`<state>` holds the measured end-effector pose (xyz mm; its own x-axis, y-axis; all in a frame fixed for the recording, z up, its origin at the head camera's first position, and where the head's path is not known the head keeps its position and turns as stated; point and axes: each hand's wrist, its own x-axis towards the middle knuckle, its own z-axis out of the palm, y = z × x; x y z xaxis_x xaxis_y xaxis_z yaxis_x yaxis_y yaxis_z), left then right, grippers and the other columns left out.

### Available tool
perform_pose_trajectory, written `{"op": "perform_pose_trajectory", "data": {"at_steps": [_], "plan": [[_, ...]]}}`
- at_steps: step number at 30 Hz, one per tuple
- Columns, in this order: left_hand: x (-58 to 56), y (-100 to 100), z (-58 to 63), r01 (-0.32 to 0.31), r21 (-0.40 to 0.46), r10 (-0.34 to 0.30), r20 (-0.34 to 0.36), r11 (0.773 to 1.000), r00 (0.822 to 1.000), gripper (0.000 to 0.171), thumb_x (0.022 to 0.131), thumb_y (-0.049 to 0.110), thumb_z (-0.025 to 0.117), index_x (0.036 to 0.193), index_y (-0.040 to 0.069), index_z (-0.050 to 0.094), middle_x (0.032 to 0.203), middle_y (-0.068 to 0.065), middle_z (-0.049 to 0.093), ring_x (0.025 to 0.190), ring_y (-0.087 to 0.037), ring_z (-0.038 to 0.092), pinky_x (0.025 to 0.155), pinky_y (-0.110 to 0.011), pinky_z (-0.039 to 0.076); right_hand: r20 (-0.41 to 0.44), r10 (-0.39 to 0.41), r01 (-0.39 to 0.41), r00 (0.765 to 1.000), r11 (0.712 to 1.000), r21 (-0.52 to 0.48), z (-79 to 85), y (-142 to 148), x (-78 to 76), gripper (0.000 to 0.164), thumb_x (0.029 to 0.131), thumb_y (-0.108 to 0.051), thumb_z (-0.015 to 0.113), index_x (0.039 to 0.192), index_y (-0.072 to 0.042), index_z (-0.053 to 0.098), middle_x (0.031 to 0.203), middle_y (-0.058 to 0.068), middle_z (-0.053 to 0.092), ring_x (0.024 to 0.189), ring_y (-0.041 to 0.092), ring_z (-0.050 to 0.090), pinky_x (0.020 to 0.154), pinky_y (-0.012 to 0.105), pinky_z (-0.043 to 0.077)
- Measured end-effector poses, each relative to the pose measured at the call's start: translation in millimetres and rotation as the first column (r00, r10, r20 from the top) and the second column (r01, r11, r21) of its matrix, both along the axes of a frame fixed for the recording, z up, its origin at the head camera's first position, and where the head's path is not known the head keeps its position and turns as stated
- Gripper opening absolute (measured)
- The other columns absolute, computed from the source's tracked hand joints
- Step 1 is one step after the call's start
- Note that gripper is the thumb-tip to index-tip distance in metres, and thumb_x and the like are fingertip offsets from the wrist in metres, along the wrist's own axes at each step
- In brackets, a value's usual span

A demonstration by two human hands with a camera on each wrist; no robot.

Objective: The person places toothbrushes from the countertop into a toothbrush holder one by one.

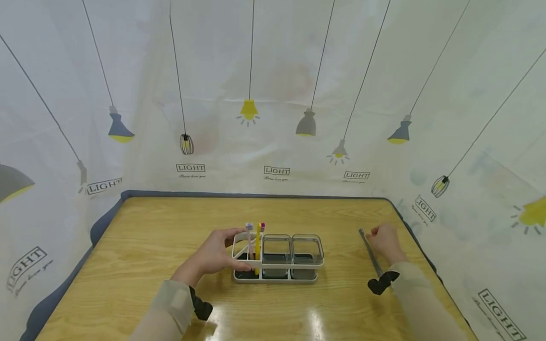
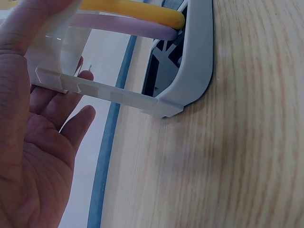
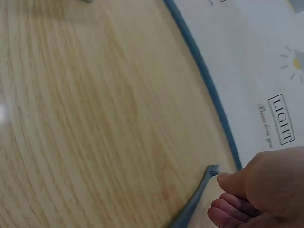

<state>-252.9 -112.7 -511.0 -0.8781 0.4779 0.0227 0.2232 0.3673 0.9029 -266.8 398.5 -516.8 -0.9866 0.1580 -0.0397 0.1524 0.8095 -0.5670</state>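
Head view: my left hand grips the near end of the white caddy, thumb over the rim and fingers curled round the end wall, steadying it on the wooden table. Just past my fingertips, in the first compartment, a yellow toothbrush and a pink toothbrush stand upright; two clear cups fill the compartments beyond. My right hand lies well apart from the caddy, fingers loosely curled, touching a grey toothbrush that lies flat on the table beside my palm; the right wrist view shows its head just off my fingertips, not yet pinched. I judge the step to be picking up this brush. Next I would need to close finger and thumb on the handle, lift it, and carry it across to the caddy.
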Motion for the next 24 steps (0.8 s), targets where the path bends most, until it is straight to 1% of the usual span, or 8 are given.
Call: {"op": "perform_pose_trajectory", "data": {"at_steps": [4,7,8,10,13,15,19,24], "plan": [[-0.8,-3.1,-2.9,0.010,0.013,-0.010,-0.005,1.000,1.000,0.096,0.067,0.037,0.104,0.149,0.014,0.060,0.141,-0.006,0.064,0.135,-0.036,0.058,0.108,-0.056,0.049,0.052,0.013,-0.015,0.999,0.999,0.032,-18.3,4.2,-7.5,0.034,0.100,-0.007,0.062,0.115,0.022,0.063,0.115,0.039,0.066,0.095,0.043,0.068,0.081,0.052,0.059],[-1.3,-2.3,-3.3,0.018,0.015,-0.018,-0.021,1.000,1.000,0.093,0.067,0.036,0.104,0.147,0.015,0.062,0.139,-0.004,0.065,0.134,-0.034,0.059,0.109,-0.054,0.049,0.068,0.019,-0.022,0.998,0.999,0.039,-21.4,4.3,-8.7,0.034,0.099,-0.008,0.061,0.113,0.023,0.061,0.111,0.038,0.065,0.092,0.042,0.067,0.079,0.051,0.059],[-1.7,-1.6,-3.5,0.021,0.015,-0.021,-0.025,1.000,0.999,0.092,0.067,0.035,0.104,0.146,0.015,0.062,0.139,-0.003,0.065,0.135,-0.034,0.059,0.109,-0.054,0.049,0.068,0.023,-0.026,0.997,0.999,0.040,-20.9,3.9,-8.2,0.034,0.099,-0.008,0.062,0.111,0.023,0.061,0.106,0.036,0.067,0.088,0.039,0.067,0.076,0.049,0.059],[-1.8,0.6,-3.3,0.031,0.018,-0.031,-0.026,0.999,0.999,0.090,0.068,0.035,0.103,0.146,0.016,0.063,0.139,-0.003,0.065,0.135,-0.034,0.059,0.110,-0.053,0.049,0.086,0.031,-0.034,0.996,0.999,0.034,-19.1,3.0,-5.7,0.027,0.099,-0.008,0.060,0.093,0.018,0.063,0.085,0.026,0.067,0.071,0.031,0.063,0.065,0.042,0.056],[-2.0,3.5,-4.6,0.051,0.029,-0.051,-0.018,0.998,0.999,0.091,0.069,0.036,0.103,0.147,0.015,0.061,0.140,-0.004,0.064,0.136,-0.035,0.058,0.110,-0.053,0.048,0.108,0.047,-0.051,0.993,0.998,0.033,-17.7,1.8,-1.5,0.030,0.098,-0.003,0.054,0.068,0.002,0.054,0.059,0.005,0.049,0.052,0.017,0.044,0.051,0.031,0.042],[-2.0,3.8,-5.6,0.055,0.028,-0.055,-0.017,0.998,0.998,0.092,0.069,0.037,0.103,0.148,0.014,0.061,0.140,-0.005,0.064,0.135,-0.034,0.058,0.110,-0.054,0.048,0.120,0.054,-0.057,0.991,0.998,0.023,-18.8,0.5,-0.9,0.033,0.096,0.000,0.049,0.064,-0.009,0.045,0.056,-0.003,0.034,0.049,0.012,0.032,0.048,0.027,0.034],[-2.3,1.6,-6.7,0.049,0.025,-0.048,-0.027,0.999,0.998,0.092,0.069,0.037,0.102,0.148,0.014,0.061,0.140,-0.005,0.064,0.134,-0.033,0.059,0.110,-0.055,0.048,0.105,0.071,-0.073,0.992,0.997,0.017,-18.1,-2.9,-2.4,0.028,0.094,0.002,0.045,0.068,-0.008,0.044,0.059,-0.003,0.034,0.052,0.014,0.033,0.049,0.028,0.033],[-3.2,-3.0,-5.9,0.035,0.025,-0.035,-0.030,0.999,0.999,0.091,0.069,0.036,0.103,0.147,0.015,0.061,0.139,-0.004,0.065,0.134,-0.032,0.060,0.110,-0.056,0.048,0.063,0.088,-0.088,0.994,0.996,-0.003,-12.7,-3.5,-6.5,0.044,0.102,-0.003,0.043,0.060,-0.014,0.041,0.053,-0.005,0.032,0.047,0.011,0.028,0.047,0.027,0.032]]}}
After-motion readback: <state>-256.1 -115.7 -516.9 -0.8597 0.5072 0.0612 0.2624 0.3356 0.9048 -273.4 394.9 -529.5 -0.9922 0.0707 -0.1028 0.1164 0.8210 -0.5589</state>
